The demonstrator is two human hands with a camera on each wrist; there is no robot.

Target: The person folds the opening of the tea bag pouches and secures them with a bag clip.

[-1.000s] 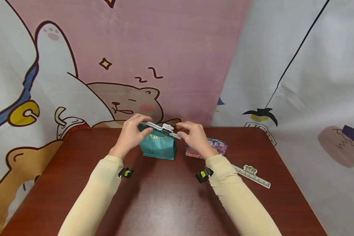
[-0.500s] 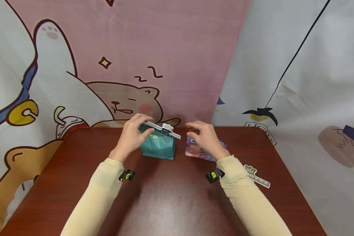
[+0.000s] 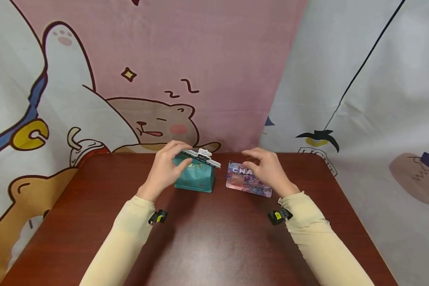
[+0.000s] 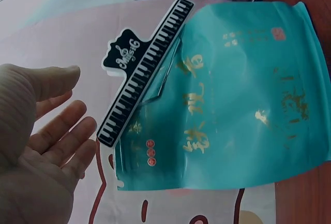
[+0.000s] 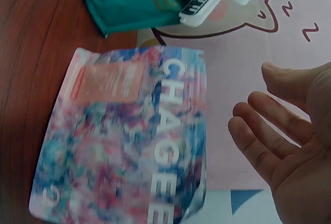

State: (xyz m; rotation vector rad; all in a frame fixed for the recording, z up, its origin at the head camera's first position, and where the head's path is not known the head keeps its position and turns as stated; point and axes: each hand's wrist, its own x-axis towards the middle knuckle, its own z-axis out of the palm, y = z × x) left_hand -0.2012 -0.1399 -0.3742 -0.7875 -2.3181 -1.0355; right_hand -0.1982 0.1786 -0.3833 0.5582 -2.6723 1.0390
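Note:
A teal pouch with gold writing stands upright at the back of the table. Across its top edge sits a long clip with a piano-key pattern and a "Music" tab. My left hand is at the clip's left end in the head view; the left wrist view shows its fingers loosely bent, a gap between them and the clip. To the right stands a pink-and-blue pouch lettered "CHAGEE". Beside its top edge my right hand holds nothing, thumb and fingers apart.
A dark red-brown wooden table carries both pouches. Behind it hangs a cloth backdrop printed with cartoon animals. My right sleeve crosses the table's right side.
My right hand has moved right, from the clip's right end to the CHAGEE pouch. My left hand stays near the clip. A second piano-key clip is now hidden behind my right arm.

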